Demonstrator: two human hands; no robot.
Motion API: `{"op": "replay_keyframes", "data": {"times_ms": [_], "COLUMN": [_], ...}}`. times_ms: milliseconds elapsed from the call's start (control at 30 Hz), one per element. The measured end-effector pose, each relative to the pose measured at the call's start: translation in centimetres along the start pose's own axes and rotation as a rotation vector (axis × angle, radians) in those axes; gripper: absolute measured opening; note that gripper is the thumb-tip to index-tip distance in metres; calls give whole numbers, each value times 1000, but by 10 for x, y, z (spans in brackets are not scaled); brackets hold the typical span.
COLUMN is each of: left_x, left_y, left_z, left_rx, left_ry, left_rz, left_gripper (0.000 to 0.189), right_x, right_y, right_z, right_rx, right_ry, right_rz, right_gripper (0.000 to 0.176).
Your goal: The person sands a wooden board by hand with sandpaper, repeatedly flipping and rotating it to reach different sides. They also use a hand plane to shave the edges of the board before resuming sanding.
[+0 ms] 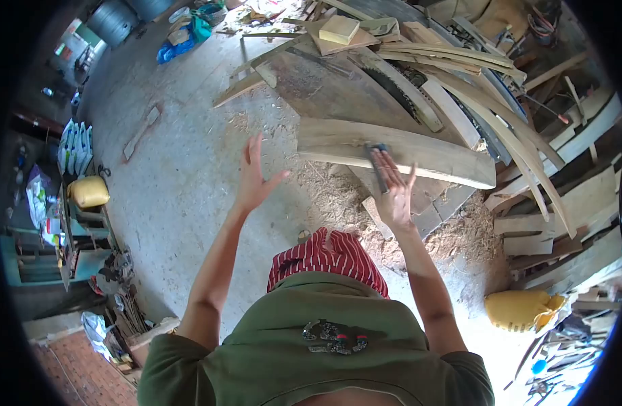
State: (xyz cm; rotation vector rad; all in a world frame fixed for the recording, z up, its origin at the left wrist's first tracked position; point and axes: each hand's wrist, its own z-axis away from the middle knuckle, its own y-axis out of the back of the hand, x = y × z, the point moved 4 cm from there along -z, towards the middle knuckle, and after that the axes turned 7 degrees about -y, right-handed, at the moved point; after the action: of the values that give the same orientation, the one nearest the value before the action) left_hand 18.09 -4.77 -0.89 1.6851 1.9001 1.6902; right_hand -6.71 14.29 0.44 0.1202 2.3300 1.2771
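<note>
A thick, slightly curved wooden beam (pixel 426 152) lies across a low wooden work surface (pixel 324 88) in front of me. My right hand (pixel 394 189) is at the beam's near edge, fingers stretched forward. Beside its fingers is a narrow dark object (pixel 379 166), blurred, resting against the beam; whether the hand grips it or only touches it is unclear. My left hand (pixel 255 177) hovers over the floor, left of the beam's end, with fingers spread and nothing in it.
Long curved wood strips (pixel 487 108) and planks are piled at the right. A light block (pixel 339 30) sits at the far end. Sawdust (pixel 467 237) covers the floor near the beam. At left are a yellow container (pixel 89 192) and a loose wood piece (pixel 141 134).
</note>
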Motion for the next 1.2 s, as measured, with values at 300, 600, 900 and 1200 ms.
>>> {"op": "replay_keyframes", "data": {"times_ms": [300, 600, 900, 1200], "left_x": [46, 20, 75, 108], "left_y": [-35, -22, -51, -108], "left_z": [23, -8, -66, -57], "left_rx": [-418, 146, -128, -58], "left_ry": [410, 615, -306, -119], "left_rz": [1274, 1037, -398, -625], "left_gripper": [42, 31, 45, 54], "right_x": [-83, -13, 240, 286], "right_y": [-32, -5, 87, 82], "right_z": [11, 22, 14, 20], "right_rx": [-692, -181, 310, 267], "right_ry": [-355, -475, -638, -794], "right_rz": [-969, -564, 532, -74], "right_gripper": [43, 24, 34, 47]}}
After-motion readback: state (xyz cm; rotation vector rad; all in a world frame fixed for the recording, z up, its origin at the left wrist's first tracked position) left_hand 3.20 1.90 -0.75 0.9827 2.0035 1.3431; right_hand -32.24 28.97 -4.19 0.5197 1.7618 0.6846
